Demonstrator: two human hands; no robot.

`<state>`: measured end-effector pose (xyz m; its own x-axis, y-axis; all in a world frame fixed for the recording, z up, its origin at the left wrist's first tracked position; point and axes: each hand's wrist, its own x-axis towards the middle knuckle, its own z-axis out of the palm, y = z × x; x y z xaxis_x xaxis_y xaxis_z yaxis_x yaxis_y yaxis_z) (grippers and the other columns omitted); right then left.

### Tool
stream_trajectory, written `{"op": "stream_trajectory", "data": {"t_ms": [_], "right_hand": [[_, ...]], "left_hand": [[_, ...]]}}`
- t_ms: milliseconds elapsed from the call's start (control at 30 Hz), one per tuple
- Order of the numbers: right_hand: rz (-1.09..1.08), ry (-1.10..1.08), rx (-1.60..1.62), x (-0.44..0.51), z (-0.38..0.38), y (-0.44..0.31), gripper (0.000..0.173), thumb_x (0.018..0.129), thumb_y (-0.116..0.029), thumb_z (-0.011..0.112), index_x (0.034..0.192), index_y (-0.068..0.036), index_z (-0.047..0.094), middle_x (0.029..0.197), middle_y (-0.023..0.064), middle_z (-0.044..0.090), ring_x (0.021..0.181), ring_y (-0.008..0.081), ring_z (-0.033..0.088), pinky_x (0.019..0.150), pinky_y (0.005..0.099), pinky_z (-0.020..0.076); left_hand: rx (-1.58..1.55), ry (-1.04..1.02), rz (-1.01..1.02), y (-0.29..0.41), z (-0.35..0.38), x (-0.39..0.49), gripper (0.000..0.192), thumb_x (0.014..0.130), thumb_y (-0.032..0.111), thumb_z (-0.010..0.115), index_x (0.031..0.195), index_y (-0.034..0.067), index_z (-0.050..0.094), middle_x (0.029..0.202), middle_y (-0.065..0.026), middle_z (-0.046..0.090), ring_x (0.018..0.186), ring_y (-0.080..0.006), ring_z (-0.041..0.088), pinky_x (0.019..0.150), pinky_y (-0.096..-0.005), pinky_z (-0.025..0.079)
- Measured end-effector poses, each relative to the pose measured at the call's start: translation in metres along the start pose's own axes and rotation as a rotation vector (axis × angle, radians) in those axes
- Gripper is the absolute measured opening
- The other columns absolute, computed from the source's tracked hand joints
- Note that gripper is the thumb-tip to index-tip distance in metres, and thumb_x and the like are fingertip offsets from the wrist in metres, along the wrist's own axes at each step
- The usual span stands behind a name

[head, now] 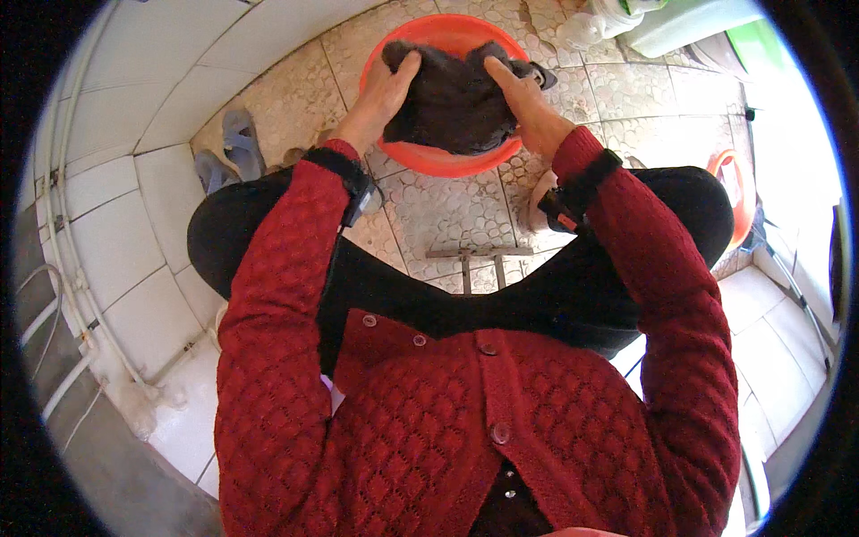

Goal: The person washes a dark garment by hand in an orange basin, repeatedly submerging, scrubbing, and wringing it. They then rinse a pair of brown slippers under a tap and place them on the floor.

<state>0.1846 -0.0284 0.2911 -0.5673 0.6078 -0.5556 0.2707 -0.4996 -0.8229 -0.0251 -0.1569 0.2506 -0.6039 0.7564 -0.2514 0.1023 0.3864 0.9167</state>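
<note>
A dark brown cloth garment (456, 101) is stretched between my two hands over a red plastic basin (449, 166) on the tiled floor. My left hand (388, 90) grips its upper left part, thumb on top. On the other side, my right hand (527, 101) pinches the upper right part, where a small piece with a pale ring-like fitting (539, 77) sticks out past the basin's rim. The cloth hides most of the basin's inside, so I cannot tell what it contains.
Blue-grey slippers (241, 144) lie by the white tiled wall at the left. A small wooden stool or frame (480, 254) stands between my knees. An orange-red basin (741, 201) is beyond my right knee. White containers (691, 27) stand at the upper right. Pipes (64, 221) run along the left wall.
</note>
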Motion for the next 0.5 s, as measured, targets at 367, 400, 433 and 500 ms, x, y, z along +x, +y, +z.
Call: {"op": "stream_trajectory", "data": {"t_ms": [367, 400, 433, 500], "right_hand": [[-0.531, 0.462, -0.2, 0.008, -0.042, -0.077, 0.03, 0.094, -0.024, 0.073, 0.102, 0.005, 0.076, 0.091, 0.0149, 0.077, 0.086, 0.0266, 0.076, 0.076, 0.0441, 0.0605], [-0.653, 0.514, -0.118, -0.003, -0.056, -0.093, 0.026, 0.098, -0.022, 0.071, 0.106, 0.003, 0.074, 0.087, 0.0142, 0.072, 0.082, 0.0265, 0.073, 0.07, 0.0426, 0.0579], [-0.725, 0.541, -0.034, -0.014, -0.077, -0.112, 0.022, 0.101, -0.019, 0.068, 0.111, 0.0, 0.073, 0.083, 0.0134, 0.067, 0.078, 0.0265, 0.07, 0.064, 0.0411, 0.0554], [-0.721, 0.405, 0.246, -0.042, -0.119, -0.147, 0.018, 0.104, -0.016, 0.064, 0.114, -0.002, 0.071, 0.083, 0.0124, 0.064, 0.076, 0.0257, 0.068, 0.061, 0.0383, 0.0534]], "left_hand": [[0.686, 0.021, 0.282, 0.033, 0.017, -0.027, 0.062, 0.095, 0.029, 0.078, 0.143, -0.009, 0.068, 0.143, -0.0308, 0.07, 0.138, -0.0448, 0.065, 0.119, -0.0503, 0.05], [0.725, 0.001, 0.181, 0.031, 0.023, -0.031, 0.062, 0.094, 0.028, 0.078, 0.144, -0.008, 0.067, 0.142, -0.0308, 0.07, 0.138, -0.0451, 0.065, 0.119, -0.0504, 0.05], [0.719, -0.069, 0.247, 0.026, 0.03, -0.035, 0.062, 0.094, 0.026, 0.077, 0.145, -0.008, 0.066, 0.142, -0.0309, 0.07, 0.137, -0.0454, 0.065, 0.119, -0.0506, 0.05], [0.796, -0.245, 0.098, 0.012, 0.051, -0.036, 0.062, 0.093, 0.022, 0.077, 0.148, -0.005, 0.065, 0.142, -0.0306, 0.069, 0.138, -0.0458, 0.065, 0.119, -0.0511, 0.051]]}}
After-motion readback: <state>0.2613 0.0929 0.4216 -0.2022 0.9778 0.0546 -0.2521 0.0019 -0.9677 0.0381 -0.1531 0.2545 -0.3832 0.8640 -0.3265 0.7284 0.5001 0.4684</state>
